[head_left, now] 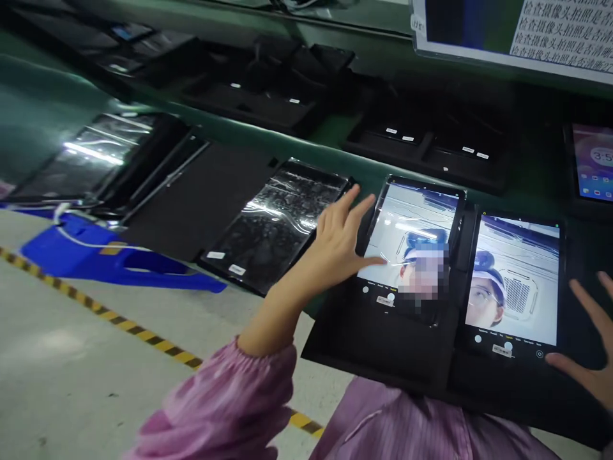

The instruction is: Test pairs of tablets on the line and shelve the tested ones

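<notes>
Two lit tablets lie side by side on a black foam tray (383, 345), both showing a camera picture of a person in a cap under a ceiling. My left hand (338, 239) hovers at the left edge of the left tablet (402, 211), fingers spread, thumb over its screen. At the right side of the right tablet (531, 255) is my right hand (594, 345), partly cut off by the frame, with its visible fingers apart. Neither hand holds anything. Left of my left hand lies a dark tablet (268, 223) in glossy film with two white labels.
Several dark tablets (287, 89) rest in black trays along the back shelf. A lit tablet (596, 160) stands at far right, below a printed sheet (560, 38). More film-covered tablets (96, 153) sit at left, above a blue plastic object (81, 249) and a white cable (100, 244).
</notes>
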